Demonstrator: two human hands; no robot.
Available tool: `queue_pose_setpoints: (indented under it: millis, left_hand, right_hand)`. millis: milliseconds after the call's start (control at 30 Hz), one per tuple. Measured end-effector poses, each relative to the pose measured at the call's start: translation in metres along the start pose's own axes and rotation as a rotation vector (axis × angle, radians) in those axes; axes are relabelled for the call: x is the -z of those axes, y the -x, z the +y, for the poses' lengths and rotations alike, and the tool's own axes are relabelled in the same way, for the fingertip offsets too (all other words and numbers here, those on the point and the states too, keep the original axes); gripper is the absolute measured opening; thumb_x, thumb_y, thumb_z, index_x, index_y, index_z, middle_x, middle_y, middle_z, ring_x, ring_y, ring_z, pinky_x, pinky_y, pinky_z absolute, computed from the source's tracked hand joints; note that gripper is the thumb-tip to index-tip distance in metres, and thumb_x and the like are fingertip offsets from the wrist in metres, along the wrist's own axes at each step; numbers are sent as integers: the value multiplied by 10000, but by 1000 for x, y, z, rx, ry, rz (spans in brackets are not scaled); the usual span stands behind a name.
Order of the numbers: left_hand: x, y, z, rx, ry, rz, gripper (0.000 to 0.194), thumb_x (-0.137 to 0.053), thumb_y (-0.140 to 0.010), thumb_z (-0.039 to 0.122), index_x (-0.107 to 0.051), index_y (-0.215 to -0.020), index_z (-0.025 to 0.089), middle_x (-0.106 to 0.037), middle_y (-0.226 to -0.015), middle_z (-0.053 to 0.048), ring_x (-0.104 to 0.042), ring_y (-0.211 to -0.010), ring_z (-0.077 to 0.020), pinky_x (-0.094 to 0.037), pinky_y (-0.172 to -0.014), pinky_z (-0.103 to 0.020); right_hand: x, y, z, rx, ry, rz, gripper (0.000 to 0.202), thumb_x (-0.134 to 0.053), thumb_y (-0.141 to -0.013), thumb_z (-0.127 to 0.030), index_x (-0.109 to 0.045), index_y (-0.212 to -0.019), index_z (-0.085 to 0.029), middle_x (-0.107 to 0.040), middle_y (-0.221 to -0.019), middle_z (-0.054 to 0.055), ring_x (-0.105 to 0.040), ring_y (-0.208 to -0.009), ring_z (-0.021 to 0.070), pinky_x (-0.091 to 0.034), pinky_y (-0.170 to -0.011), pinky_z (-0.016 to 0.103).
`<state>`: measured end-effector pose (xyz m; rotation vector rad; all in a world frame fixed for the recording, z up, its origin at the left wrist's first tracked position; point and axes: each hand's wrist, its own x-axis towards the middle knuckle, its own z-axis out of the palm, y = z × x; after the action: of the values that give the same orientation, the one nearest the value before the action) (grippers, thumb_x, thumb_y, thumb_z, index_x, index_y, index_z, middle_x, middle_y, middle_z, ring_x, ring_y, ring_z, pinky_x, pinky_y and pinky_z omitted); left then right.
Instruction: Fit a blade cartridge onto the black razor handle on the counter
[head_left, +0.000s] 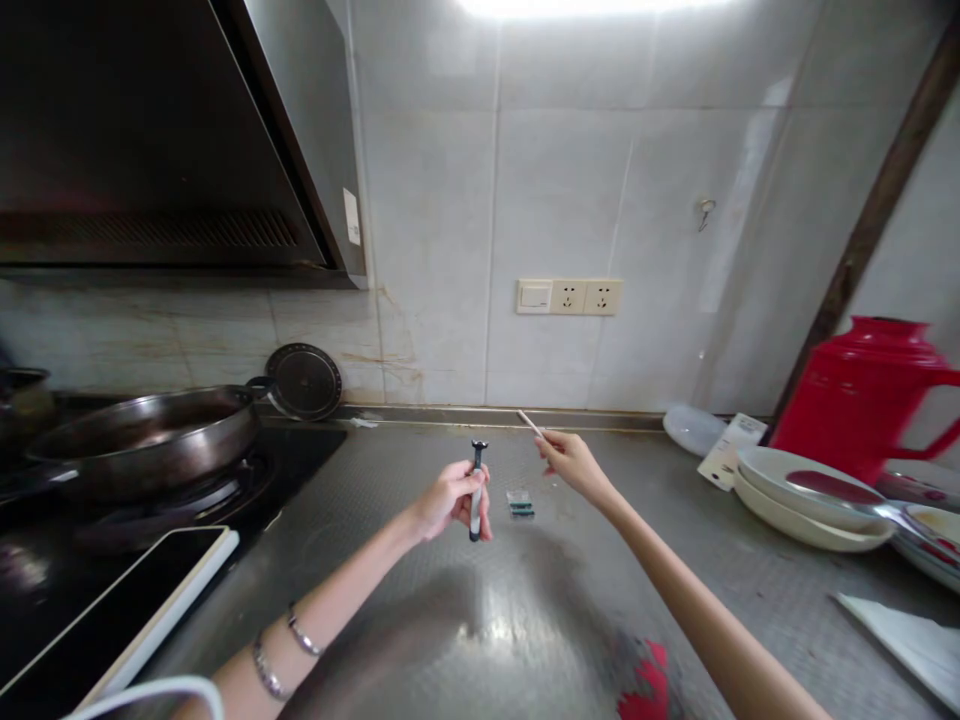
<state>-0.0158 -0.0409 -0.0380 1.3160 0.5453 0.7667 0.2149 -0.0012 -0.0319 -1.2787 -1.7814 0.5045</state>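
Note:
My left hand (pixel 454 500) is closed round the handle of a grey and black razor (pixel 476 495), held upright with its dark head at the top. To the right, my right hand (pixel 576 463) pinches a thin pale stick (pixel 529 423) that points up and to the left. The two hands are apart, both above the metal counter (pixel 435 610). Between them, a small clear packet with dark green strips (pixel 520 504) lies on the counter.
At the left, a steel pan (pixel 150 430) sits on the black stove beside a white-edged device (pixel 157 610). Stacked plates (pixel 802 490) and a red jug (pixel 862 400) stand at the right. A range hood (pixel 165 130) hangs at upper left.

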Motion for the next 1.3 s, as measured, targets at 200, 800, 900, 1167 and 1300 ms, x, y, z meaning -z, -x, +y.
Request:
queue_pose_setpoints:
  millis: [200, 800, 900, 1167, 1300]
  left_hand:
    - [0, 4, 16, -44, -77, -16, 237, -488, -809, 369, -359, -869, 179, -591, -589, -4, -637, -480, -221, -451, -391, -248]
    - [2, 14, 40, -133, -126, -1, 213, -483, -813, 359, -381, -852, 177, -587, -574, -3, -618, -466, -196, -466, -416, -261]
    - [3, 14, 41, -141, -128, -2, 213, -484, -813, 357, -377, -855, 178, -587, -572, -3, -622, -471, -199, -469, -418, -262]
    - [5, 12, 38, -115, -140, -19, 228, -484, -810, 363, -363, -862, 178, -587, -563, -5, -624, -470, -205, -465, -408, -258]
    - [5, 12, 37, -108, -156, -14, 221, -480, -809, 357, -364, -859, 175, -584, -576, -7, -625, -474, -206, -470, -412, -263]
  right_hand:
    - [-10, 14, -19, -51, 332, -101, 427, -369, -852, -410, -613, -613, -153, -629, -568, 42, -545, -488, 120, -368, -504, 207]
    - [-98, 33, -30, -235, 709, -314, 305, -440, -776, -261, -686, -912, -140, -685, -921, 179, -654, -841, 293, -466, -619, 303]
    - [-100, 36, -28, -244, 723, -316, 306, -436, -773, -238, -678, -931, -135, -680, -940, 182, -647, -871, 299, -476, -655, 320]
    - [-99, 40, -23, -250, 751, -312, 309, -421, -782, -221, -669, -948, -139, -676, -954, 181, -643, -886, 293, -484, -691, 342]
    - [-99, 43, -25, -240, 751, -309, 307, -432, -774, -213, -670, -954, -140, -679, -944, 181, -647, -871, 290, -484, -679, 335]
